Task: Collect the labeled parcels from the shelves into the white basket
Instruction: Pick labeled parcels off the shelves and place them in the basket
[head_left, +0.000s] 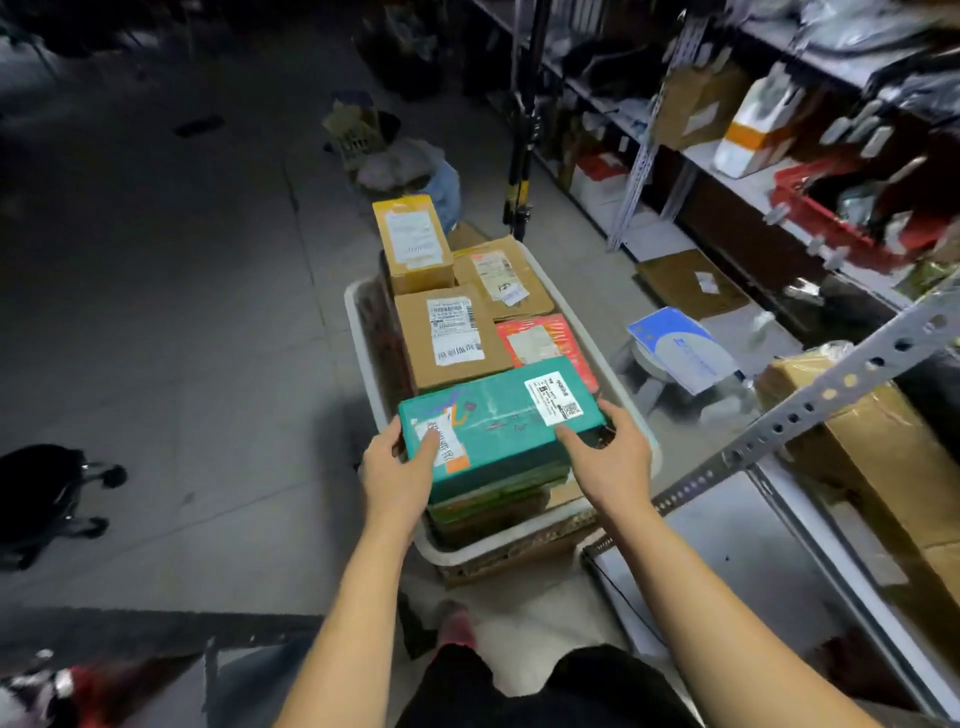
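Down on the floor (182, 312): a long white basket (470, 552) stands beside the shelves (831, 389), loaded with parcels.
Green parcel (498, 421): flat, taped, with a white label near its right end; it is over the basket's near end, on top of a stack of other flat packets. Whether it rests on them I cannot tell.
Left hand (395, 478): grips the parcel's near left corner, thumb on top by a torn sticker, fingers down its side.
Right hand (613, 462): holds the parcel's right end, thumb on top just below the white label, fingers curled round the edge.
Further along the basket: a brown box (452, 338) with a barcode label, a red-orange packet (545, 343) to its right, a flat brown parcel (501, 278) beyond that, and a taller tan box (413, 244) at the far end.
Shelves: a large brown carton (872, 457) on the near one, a red crate (831, 218) higher up.
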